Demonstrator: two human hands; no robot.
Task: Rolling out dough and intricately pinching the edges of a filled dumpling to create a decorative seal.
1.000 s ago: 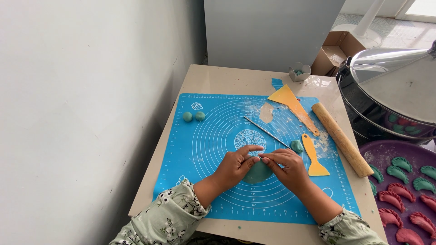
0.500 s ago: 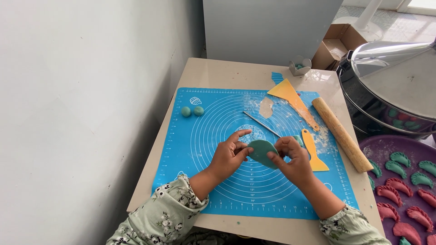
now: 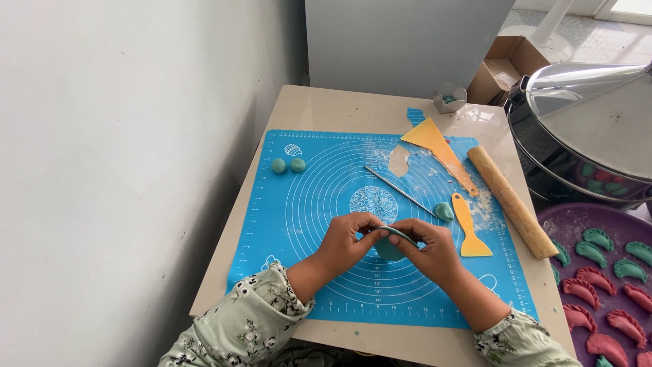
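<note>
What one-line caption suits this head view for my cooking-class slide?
Both hands, left and right, pinch a folded green dough piece over a blue baking mat.

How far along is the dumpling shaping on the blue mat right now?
Done: green and red crescent dumplings fill the purple tray. In hand: both hands, left hand and right hand, pinch a folded green dough disc over the blue silicone mat. Left: two small green dough balls and one green lump beside the yellow plastic scraper look unshaped.
</note>
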